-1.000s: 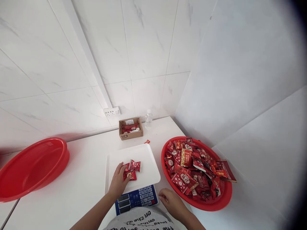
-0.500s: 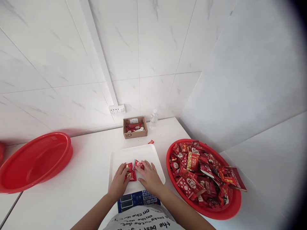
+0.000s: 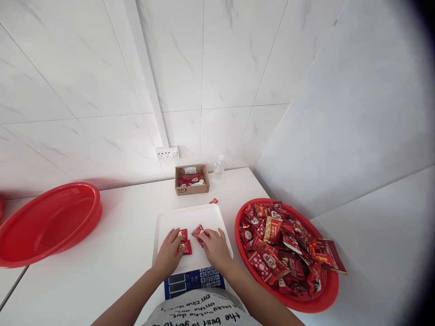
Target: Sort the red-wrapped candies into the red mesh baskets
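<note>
Two small red-and-gold snack packets (image 3: 185,247) lie one above the other on the white tray (image 3: 163,217) of a scale. My left hand (image 3: 167,254) rests over their left edges, fingers stretched out and thumb apart, covering part of them. To the right, my right hand (image 3: 216,250) pinches another red packet (image 3: 197,230) with a pale edge, tilted on the tray. Its lower part is hidden behind the fingers. In front of the tray is the scale's blue panel (image 3: 193,280), with dark displays and number keys, partly covered by my shirt.
At the right stands a red basket (image 3: 240,226) heaped with red packets. An open red basin (image 3: 50,222) sits at the left. Towards the wall are a cardboard box (image 3: 192,190) holding red packets, a clear plastic bottle (image 3: 219,165) and a loose red packet (image 3: 214,201).
The right-hand packet has shifted slightly right and turned, away from the other two. My right hand has closed from spread fingers to a pinch on it. My left hand stays about in place.
</note>
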`<state>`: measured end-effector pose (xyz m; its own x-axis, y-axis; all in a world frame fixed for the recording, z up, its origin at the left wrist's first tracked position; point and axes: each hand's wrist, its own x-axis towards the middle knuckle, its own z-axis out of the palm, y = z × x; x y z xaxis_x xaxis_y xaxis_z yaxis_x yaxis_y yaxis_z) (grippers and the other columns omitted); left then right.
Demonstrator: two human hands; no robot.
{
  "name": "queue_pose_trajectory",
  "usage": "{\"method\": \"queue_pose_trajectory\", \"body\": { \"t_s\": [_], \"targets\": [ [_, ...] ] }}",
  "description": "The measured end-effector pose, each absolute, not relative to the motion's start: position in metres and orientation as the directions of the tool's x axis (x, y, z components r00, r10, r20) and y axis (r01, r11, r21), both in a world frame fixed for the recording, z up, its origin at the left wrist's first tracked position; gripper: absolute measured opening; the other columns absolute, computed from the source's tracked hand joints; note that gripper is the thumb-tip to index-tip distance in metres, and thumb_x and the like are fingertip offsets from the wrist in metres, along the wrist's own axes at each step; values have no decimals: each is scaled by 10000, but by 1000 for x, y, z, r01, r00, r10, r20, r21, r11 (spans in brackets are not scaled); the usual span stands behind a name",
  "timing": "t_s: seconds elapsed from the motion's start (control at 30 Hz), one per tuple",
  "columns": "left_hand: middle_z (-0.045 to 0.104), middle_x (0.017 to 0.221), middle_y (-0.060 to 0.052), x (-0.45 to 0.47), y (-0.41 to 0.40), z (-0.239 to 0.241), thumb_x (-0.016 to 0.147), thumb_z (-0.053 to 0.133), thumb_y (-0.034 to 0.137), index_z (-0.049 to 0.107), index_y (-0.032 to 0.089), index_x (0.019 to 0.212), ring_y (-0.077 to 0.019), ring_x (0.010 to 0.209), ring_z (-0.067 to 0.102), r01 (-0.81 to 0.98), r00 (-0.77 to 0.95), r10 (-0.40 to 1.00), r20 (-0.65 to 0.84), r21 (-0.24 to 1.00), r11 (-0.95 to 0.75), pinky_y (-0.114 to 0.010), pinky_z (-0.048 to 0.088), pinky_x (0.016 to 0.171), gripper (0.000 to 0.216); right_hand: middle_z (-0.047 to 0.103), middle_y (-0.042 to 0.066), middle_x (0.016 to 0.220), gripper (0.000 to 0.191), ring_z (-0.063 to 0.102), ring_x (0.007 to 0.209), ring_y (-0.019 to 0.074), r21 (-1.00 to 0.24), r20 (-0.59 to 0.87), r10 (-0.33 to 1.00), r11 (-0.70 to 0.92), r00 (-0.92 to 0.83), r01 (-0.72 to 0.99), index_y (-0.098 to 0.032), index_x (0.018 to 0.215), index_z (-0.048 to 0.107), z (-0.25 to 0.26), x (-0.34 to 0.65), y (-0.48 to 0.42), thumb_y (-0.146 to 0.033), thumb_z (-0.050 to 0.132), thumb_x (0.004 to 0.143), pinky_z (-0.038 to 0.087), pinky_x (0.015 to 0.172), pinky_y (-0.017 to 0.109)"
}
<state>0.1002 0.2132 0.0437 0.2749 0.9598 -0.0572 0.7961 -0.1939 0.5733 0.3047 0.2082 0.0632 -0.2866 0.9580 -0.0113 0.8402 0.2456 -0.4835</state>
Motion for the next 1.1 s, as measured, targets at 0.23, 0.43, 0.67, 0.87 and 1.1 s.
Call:
{"method": "queue_pose_trajectory", "body": {
  "t_s": [0.23, 0.43, 0.67, 0.87, 1.1],
  "targets": [
    [418, 1382, -55, 99, 217, 52, 878, 335, 272, 594, 219, 1106, -250, 1336, 250, 826, 266, 954, -141, 543, -151, -435, 286, 1075, 349, 546, 24, 1153, 409, 484, 1064, 188, -468, -54, 970, 184, -236, 865, -356, 1172, 513, 66, 315, 205, -134, 382, 853, 137, 1025, 452],
    [501, 1316, -66, 97, 233, 57, 861, 338, 192, 556, 179, 1188, -229, 1310, 304, 856, 255, 952, -172, 499, -139, -402, 265, 1082, 393, 526, 47, 1210, 399, 450, 1120, 208, -479, -75, 973, 159, -220, 863, -322, 1171, 526, 68, 316, 198, -140, 398, 841, 118, 1038, 471],
    [543, 1229, -68, 106, 245, 72, 803, 409, 110, 490, 200, 1236, -203, 1178, 430, 879, 221, 947, -235, 468, -89, -335, 340, 978, 450, 534, 39, 1189, 394, 430, 1138, 193, -485, -32, 980, 157, -197, 860, -340, 1165, 534, 69, 312, 189, -154, 412, 840, 111, 1051, 457],
    [540, 1149, -81, 108, 247, 77, 753, 448, 69, 514, 176, 1174, -186, 1072, 497, 858, 177, 946, -273, 513, -12, -282, 372, 910, 439, 533, 47, 1198, 399, 425, 1153, 203, -508, -33, 984, 136, -176, 851, -327, 1163, 542, 67, 311, 187, -148, 414, 830, 114, 1052, 465],
    [595, 1078, -72, 98, 238, 74, 825, 395, 186, 561, 190, 1078, -199, 1026, 532, 776, 158, 972, -173, 630, -14, -326, 397, 894, 303, 529, 62, 1215, 405, 430, 1154, 215, -487, -32, 985, 132, -169, 863, -301, 1174, 540, 67, 309, 185, -153, 418, 817, 128, 1051, 464]
  ]
}}
